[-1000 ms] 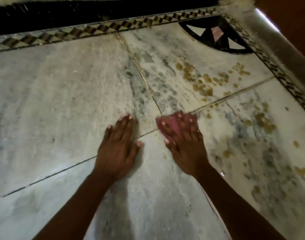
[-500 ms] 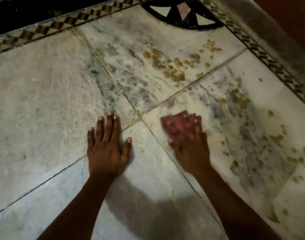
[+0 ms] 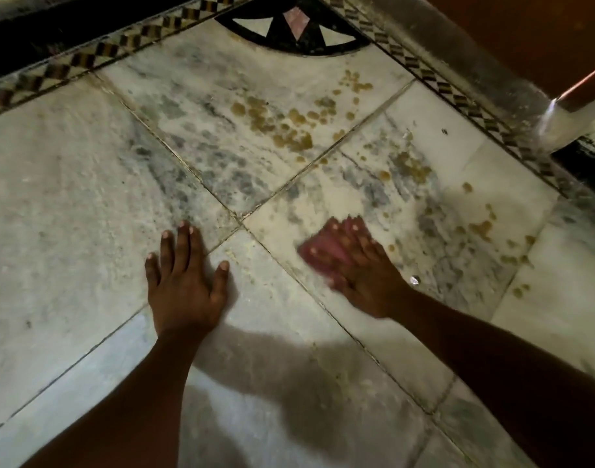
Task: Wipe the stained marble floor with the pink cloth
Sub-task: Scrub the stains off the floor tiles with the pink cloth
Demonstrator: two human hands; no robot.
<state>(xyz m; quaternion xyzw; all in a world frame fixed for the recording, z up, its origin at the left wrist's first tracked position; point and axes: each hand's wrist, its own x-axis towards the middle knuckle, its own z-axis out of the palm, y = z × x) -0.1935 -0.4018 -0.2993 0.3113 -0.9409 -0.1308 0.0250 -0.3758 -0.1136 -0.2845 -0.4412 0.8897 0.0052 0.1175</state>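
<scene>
The left hand (image 3: pixel 184 285) lies flat and empty on the marble floor (image 3: pixel 69 197) as a prop, while the right hand (image 3: pixel 363 275) presses the pink cloth (image 3: pixel 318 248) under spread fingers, just short of the brown stains (image 3: pixel 282 126).

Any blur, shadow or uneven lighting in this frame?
Head view: right hand and pink cloth smeared by motion; left hand sharp; arm shadows darken the near marble floor; corners fall into darkness.
</scene>
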